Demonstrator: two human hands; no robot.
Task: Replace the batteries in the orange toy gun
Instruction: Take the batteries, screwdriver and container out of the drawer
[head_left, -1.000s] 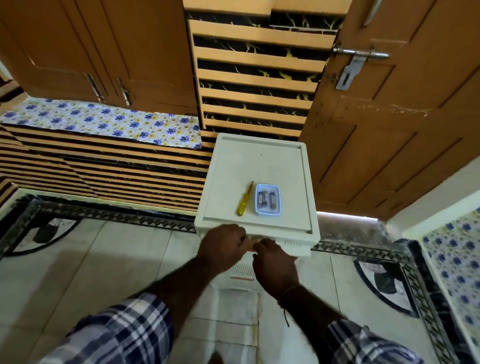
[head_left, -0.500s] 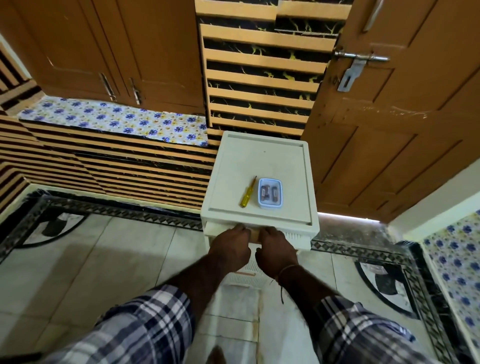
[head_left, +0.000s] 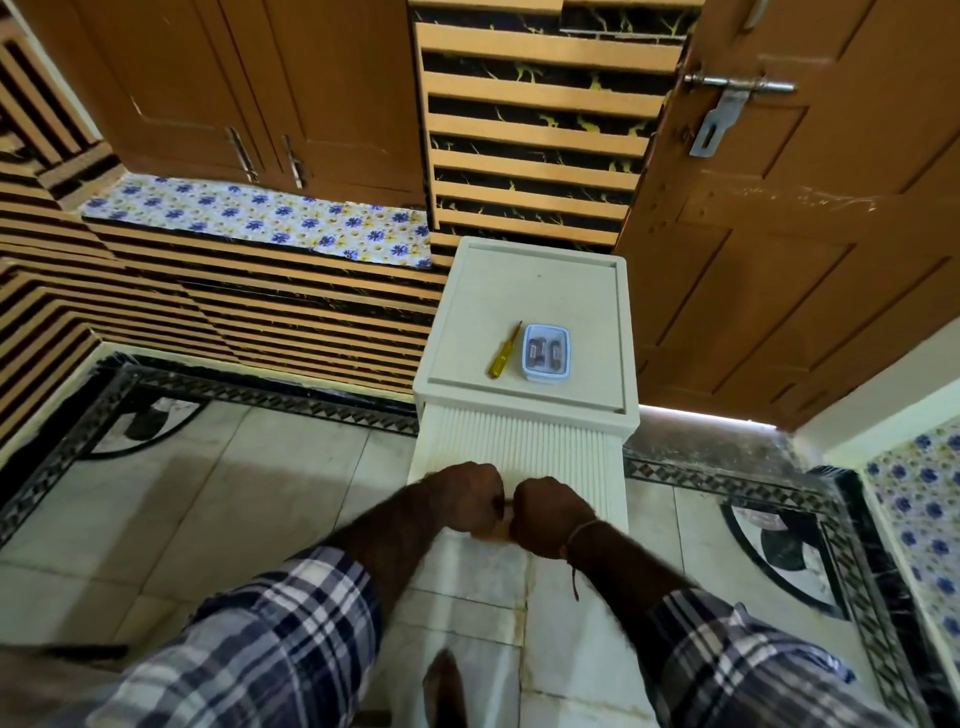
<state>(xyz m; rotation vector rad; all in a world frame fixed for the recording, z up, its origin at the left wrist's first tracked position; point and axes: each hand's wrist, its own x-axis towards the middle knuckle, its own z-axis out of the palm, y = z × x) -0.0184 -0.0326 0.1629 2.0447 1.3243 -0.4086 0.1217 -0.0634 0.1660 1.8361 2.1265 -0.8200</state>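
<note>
On top of the cabinet (head_left: 524, 306) wait a screwdriver (head_left: 504, 353) and box of batteries (head_left: 545, 353); below, the left hand (head_left: 465, 493) and right hand (head_left: 550, 512) both grip its handle (head_left: 506, 530). No toy gun shows; replacement hasn't begun.

Both hands, left grip (head_left: 464, 496) and right grip (head_left: 551, 509), are gripping the drawer front (head_left: 519, 441). A screwdriver (head_left: 505, 352) is lying just left of the battery box (head_left: 545, 353) on the white desk (head_left: 519, 291).

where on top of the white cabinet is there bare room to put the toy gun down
The back half of the white cabinet top, behind the yellow screwdriver and the clear battery box, is bare. A narrower bare strip runs along its left edge, beside the screwdriver. The front right is crowded, and both hands grip the drawer front below.
</note>
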